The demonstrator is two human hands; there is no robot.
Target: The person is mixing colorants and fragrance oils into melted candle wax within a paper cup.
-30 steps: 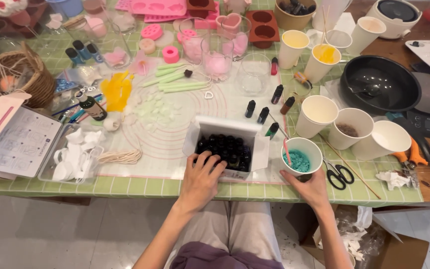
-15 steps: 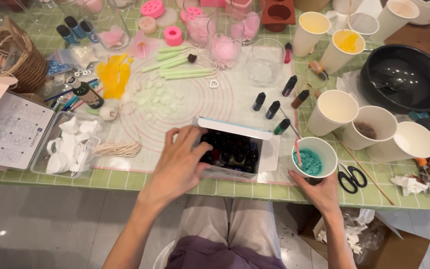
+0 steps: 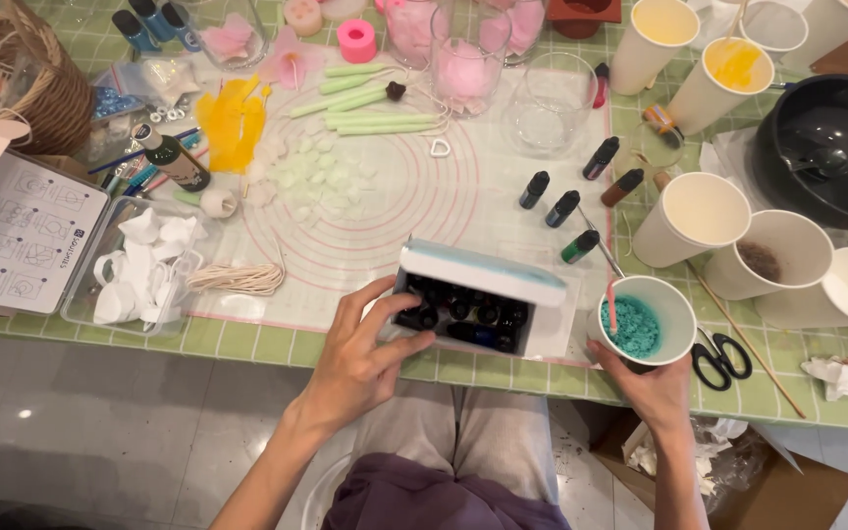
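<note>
Left hand: fingers curled round the left end of the box, thumb on its near side; a moment ago it only rested at the near edge, so it has now taken a real grip.
Box: white, full of small dark bottles, now tipped up towards the person so the far wall shows; earlier it lay flat on the mat. The bottles can be looked over more easily this way.
Right hand: wrapped round the lower side of the cup, fingers partly hidden; it has kept this hold throughout.
Cup: paper, with teal granules and a pink stick inside, just right of the box, at the table's near edge.
Scissors: black-handled, just right of the cup.
Loose bottles: several lie on the mat beyond the box.
Empty cups: further right, near the dark pan.
Far edge: green wax sticks, glass jars.
</note>
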